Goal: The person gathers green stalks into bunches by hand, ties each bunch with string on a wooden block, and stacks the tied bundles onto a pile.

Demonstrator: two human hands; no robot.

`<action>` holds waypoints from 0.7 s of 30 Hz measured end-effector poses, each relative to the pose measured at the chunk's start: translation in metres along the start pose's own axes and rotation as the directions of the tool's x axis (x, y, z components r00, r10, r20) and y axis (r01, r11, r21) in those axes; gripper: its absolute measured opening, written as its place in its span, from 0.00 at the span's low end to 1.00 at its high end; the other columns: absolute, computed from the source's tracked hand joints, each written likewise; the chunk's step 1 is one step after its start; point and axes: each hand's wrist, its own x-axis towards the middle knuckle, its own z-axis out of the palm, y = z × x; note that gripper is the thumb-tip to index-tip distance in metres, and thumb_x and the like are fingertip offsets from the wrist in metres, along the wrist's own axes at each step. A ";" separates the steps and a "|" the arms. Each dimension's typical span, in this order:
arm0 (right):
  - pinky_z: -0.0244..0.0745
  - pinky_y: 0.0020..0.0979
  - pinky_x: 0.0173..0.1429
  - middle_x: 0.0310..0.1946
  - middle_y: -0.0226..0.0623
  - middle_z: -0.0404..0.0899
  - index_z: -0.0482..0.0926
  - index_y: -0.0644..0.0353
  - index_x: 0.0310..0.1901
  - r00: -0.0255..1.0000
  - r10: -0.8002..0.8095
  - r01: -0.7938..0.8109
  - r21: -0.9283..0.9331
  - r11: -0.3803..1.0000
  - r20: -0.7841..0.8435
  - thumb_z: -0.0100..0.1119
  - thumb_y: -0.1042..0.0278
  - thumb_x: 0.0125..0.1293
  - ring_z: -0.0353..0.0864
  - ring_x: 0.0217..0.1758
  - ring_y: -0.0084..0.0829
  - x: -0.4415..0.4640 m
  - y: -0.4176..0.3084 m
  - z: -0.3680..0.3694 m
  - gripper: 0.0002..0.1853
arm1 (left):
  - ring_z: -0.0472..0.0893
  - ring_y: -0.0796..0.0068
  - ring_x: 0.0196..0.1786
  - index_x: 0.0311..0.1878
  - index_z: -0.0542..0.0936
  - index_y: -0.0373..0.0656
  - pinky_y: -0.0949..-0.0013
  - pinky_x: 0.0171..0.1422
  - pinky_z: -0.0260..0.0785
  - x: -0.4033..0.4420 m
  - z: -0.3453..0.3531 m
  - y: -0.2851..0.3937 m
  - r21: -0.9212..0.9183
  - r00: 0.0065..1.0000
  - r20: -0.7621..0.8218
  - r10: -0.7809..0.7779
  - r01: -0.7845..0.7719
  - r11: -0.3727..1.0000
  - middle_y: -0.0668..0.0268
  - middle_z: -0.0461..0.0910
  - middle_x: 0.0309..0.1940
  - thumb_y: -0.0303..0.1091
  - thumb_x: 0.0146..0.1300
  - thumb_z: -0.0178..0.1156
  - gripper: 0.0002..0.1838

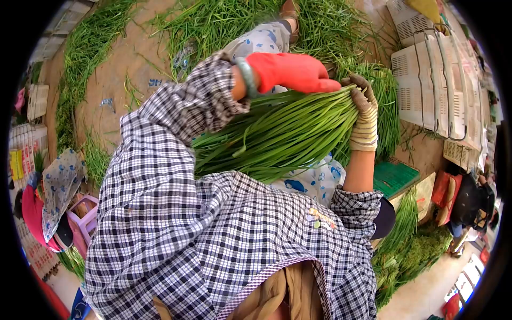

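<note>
A thick bunch of long garlic chives (282, 128) lies across my lap, its blades fanned to the left and gathered at the right end. My right hand (364, 114), in a striped work glove with dark fingers, is wrapped round that gathered end. In a red rubber glove, my left hand (290, 72) reaches over the top of the bunch. Its thumb and fingers are closed together on the blades beside my right fingertips, though the exact contact is partly hidden. A white plastic apron with blue prints (314, 178) shows beneath the chives.
Loose greens (213, 26) cover the floor ahead, with another strip (80, 69) at the left. White plastic crates (421, 85) stand at the right, near a green board (394, 177). More chives (402, 229) lie at lower right. Another person (34, 213) is at the left by a purple stool (82, 216).
</note>
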 end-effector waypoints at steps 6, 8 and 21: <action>0.80 0.43 0.56 0.43 0.45 0.81 0.77 0.67 0.51 1.000 0.029 -0.027 0.149 0.988 -0.008 0.60 0.77 0.60 0.83 0.47 0.43 -0.003 0.002 0.001 0.16 | 0.83 0.66 0.37 0.41 0.84 0.41 0.65 0.44 0.75 -0.051 -0.015 0.005 -0.024 0.990 -0.137 0.039 -0.043 0.999 0.60 0.85 0.35 0.52 0.62 0.63 0.21; 0.80 0.42 0.56 0.45 0.46 0.81 0.77 0.67 0.51 0.999 0.037 -0.038 0.128 0.991 0.010 0.61 0.77 0.59 0.83 0.47 0.42 -0.001 0.000 0.000 0.17 | 0.83 0.66 0.33 0.35 0.84 0.41 0.65 0.39 0.73 -0.060 -0.004 0.011 0.173 0.988 -0.127 0.091 -0.069 0.983 0.61 0.83 0.29 0.48 0.62 0.63 0.17; 0.79 0.31 0.53 0.43 0.37 0.81 0.79 0.62 0.50 0.996 0.084 -0.083 0.042 0.996 -0.015 0.62 0.73 0.61 0.81 0.46 0.28 -0.009 -0.013 0.012 0.14 | 0.83 0.77 0.31 0.43 0.77 0.37 0.73 0.33 0.73 -0.015 -0.015 0.033 -0.583 0.976 -0.215 -0.041 -0.095 0.807 0.64 0.84 0.36 0.39 0.70 0.53 0.13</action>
